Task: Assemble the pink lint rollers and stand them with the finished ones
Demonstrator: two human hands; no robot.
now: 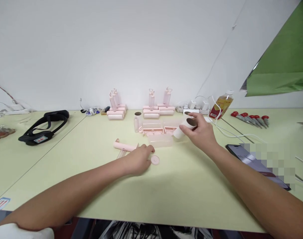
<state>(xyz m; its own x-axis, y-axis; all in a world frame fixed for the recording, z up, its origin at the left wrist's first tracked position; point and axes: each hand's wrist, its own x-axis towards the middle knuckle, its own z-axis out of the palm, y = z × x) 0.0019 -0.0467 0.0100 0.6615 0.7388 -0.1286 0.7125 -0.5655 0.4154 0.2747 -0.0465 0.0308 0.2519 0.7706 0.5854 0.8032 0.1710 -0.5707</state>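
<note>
At left, a pink holder (123, 146) lies beyond the left forearm. The left hand (138, 161) is lowered beside a pink disc (155, 160), which lies just right of its fingertips; whether they grip anything cannot be told. Farther back and to the right, a white roll (179, 132) is clasped between right-hand thumb and fingers, its long axis tilted, upper open end towards the right hand (201, 134), the nearer one.
</note>
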